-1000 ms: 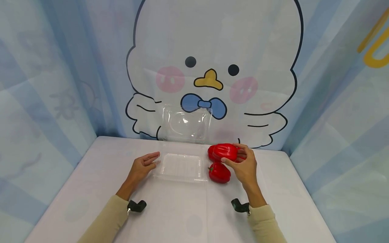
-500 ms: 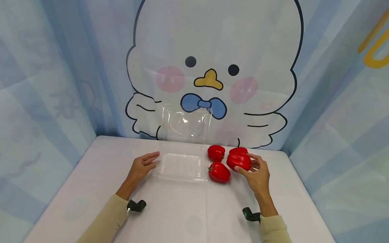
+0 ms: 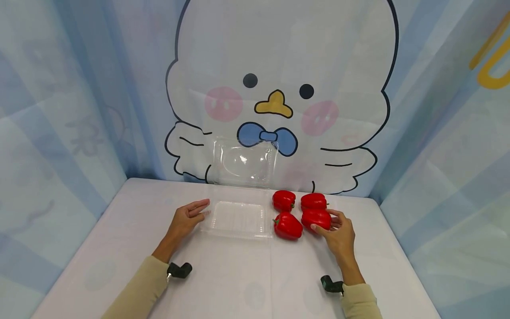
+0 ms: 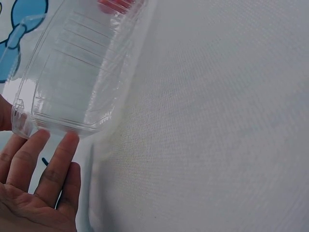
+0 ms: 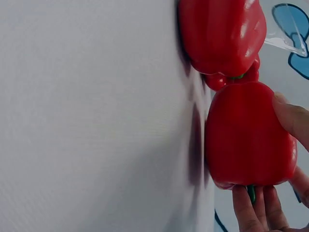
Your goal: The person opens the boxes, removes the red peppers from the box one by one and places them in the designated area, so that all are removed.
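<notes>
A clear plastic clamshell box (image 3: 238,218) lies on the table with its lid (image 3: 245,164) raised against the backdrop. My left hand (image 3: 189,218) is at the box's left end, its nearly straight fingers touching the end wall in the left wrist view (image 4: 43,179). In my right hand (image 3: 340,232), a red bell pepper (image 3: 315,219) is held between thumb and fingertips, low over the table. Whether it rests on the table I cannot tell. Its green stem (image 5: 251,193) shows in the right wrist view, beside the fingers.
Another red bell pepper (image 3: 287,226) lies right of the box. Behind are two more, a left one (image 3: 283,201) and a right one (image 3: 313,201). A white cloth covers the table (image 3: 231,279). A printed curtain (image 3: 279,53) stands along its back edge.
My right hand has moved right and toward me, carrying its pepper from over the back peppers down to the front right of the group. The left hand and box have stayed put.
</notes>
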A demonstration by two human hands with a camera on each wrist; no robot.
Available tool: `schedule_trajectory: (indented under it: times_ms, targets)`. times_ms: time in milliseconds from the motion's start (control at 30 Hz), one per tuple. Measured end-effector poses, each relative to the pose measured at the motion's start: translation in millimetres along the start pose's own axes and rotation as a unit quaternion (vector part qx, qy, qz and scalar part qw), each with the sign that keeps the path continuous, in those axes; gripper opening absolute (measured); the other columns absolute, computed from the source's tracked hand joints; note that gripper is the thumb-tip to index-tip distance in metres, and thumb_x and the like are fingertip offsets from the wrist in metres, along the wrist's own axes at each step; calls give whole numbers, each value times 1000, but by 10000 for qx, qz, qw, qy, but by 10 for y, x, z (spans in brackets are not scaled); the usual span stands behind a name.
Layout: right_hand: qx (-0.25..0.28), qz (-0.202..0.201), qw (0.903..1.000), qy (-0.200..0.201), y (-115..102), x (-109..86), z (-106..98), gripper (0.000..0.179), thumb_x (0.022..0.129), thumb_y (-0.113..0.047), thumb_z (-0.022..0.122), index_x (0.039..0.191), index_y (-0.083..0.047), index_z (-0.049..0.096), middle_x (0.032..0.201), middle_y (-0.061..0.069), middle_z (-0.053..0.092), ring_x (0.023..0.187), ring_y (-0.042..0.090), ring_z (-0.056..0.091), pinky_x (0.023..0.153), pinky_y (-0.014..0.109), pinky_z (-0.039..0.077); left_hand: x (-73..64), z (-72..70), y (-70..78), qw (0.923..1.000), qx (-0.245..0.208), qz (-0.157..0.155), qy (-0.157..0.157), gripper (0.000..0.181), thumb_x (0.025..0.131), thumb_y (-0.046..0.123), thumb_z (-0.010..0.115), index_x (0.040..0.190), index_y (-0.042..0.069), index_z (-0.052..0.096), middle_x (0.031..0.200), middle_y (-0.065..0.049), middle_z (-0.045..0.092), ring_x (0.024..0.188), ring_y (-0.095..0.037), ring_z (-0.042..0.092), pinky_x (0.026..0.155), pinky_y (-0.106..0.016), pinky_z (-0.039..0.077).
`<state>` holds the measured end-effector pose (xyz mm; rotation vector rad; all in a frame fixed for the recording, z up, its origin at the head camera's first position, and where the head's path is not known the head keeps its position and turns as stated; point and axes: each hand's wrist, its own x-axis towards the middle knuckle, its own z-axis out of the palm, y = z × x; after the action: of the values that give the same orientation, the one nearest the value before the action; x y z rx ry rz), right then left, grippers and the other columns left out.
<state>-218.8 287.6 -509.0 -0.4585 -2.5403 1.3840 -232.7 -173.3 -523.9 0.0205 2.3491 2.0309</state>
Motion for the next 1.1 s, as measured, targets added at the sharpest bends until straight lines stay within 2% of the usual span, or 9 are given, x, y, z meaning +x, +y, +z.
schedule_trajectory:
  times_ms: [267, 600, 1100]
  targets:
    - [-136, 46, 9999, -64, 146, 77, 24, 75, 88, -27, 89, 152, -15, 53, 143, 23, 52, 130, 40, 56, 109, 57, 57, 8, 0, -23, 10000, 17, 66, -22, 52, 102, 5, 67, 152, 5, 57, 155, -11, 58, 152, -25, 48, 95, 0, 46]
    - [-206, 9, 9998, -72, 26, -10, -30, 75, 89, -27, 87, 154, -17, 52, 149, 22, 51, 135, 40, 53, 112, 57, 55, -8, 10, -31, 9999, 85, 51, -42, 52, 103, 9, 66, 154, 6, 55, 156, -10, 57, 152, -25, 48, 97, 0, 46]
    - [-43, -502, 9987, 83, -130, -145, -118, 73, 88, -39, 87, 151, -20, 56, 154, 17, 49, 139, 36, 50, 121, 57, 47, -170, -17, -37, 9998, 175, 51, -119, 50, 103, 7, 65, 152, 8, 58, 155, -9, 59, 151, -26, 49, 97, -2, 47]
